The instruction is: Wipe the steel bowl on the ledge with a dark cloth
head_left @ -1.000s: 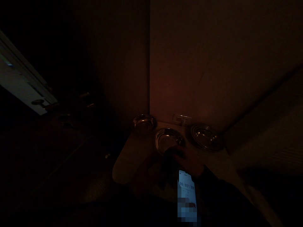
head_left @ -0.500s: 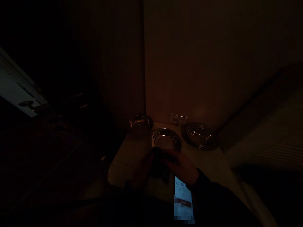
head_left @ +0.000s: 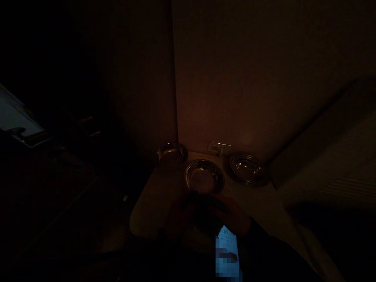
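Observation:
The scene is very dark. My left hand [head_left: 179, 214] and my right hand [head_left: 235, 215] meet over the near part of a small pale table [head_left: 152, 203]. Between them is a dark object [head_left: 205, 213] that both hands seem to grip; I cannot make out what it is. A lit phone screen [head_left: 226, 250] glows just below my right hand and shows a timer. Right beyond the hands sits a shiny metal bowl [head_left: 203, 177].
Two more metal bowls stand by the wall, one at the back left [head_left: 171, 154] and one at the back right [head_left: 246, 169]. A wall socket [head_left: 217, 148] sits behind them. A pale door edge with a handle [head_left: 20, 131] shows at the far left.
Both hands have drawn back from the middle bowl toward me with the dark object. The bowl now shows whole. The view has shifted a little to the right.

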Motion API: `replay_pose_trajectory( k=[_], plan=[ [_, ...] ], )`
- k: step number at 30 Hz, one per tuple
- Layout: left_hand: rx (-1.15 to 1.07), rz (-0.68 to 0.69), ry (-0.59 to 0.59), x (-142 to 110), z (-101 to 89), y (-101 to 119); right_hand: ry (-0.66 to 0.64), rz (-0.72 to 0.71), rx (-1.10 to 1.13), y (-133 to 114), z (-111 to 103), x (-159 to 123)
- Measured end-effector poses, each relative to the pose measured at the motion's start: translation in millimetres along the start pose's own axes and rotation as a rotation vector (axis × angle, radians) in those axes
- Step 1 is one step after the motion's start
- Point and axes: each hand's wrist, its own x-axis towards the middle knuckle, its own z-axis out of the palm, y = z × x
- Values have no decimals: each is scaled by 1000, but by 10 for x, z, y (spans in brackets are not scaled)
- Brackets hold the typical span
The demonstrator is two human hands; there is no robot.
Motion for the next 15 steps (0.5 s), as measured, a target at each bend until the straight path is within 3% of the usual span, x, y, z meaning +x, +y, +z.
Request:
replay_pose_trajectory(
  k=[3, 5, 6, 8, 10, 13, 15],
  plan=[
    [-51, -85, 131, 116, -62, -47, 201, 3, -163, 60, -221, 139],
    [-90, -175, 170, 239, -98, -126, 343, -37, -402, 90, -352, 324],
    [-103, -209, 167, 305, -101, -167, 348, -52, -546, 107, -380, 440],
    [-104, -233, 137, 434, -77, -231, 220, -30, -821, 160, -340, 691],
    [-66, -183, 127, 540, -31, -263, 42, 78, -990, 243, -198, 914],
    [-17, -123, 123, 649, 17, -292, -85, 190, -1029, 383, 60, 1088],
    [-19, -162, 107, 701, 21, -330, -125, 156, -990, 445, 192, 1085]
  ],
)
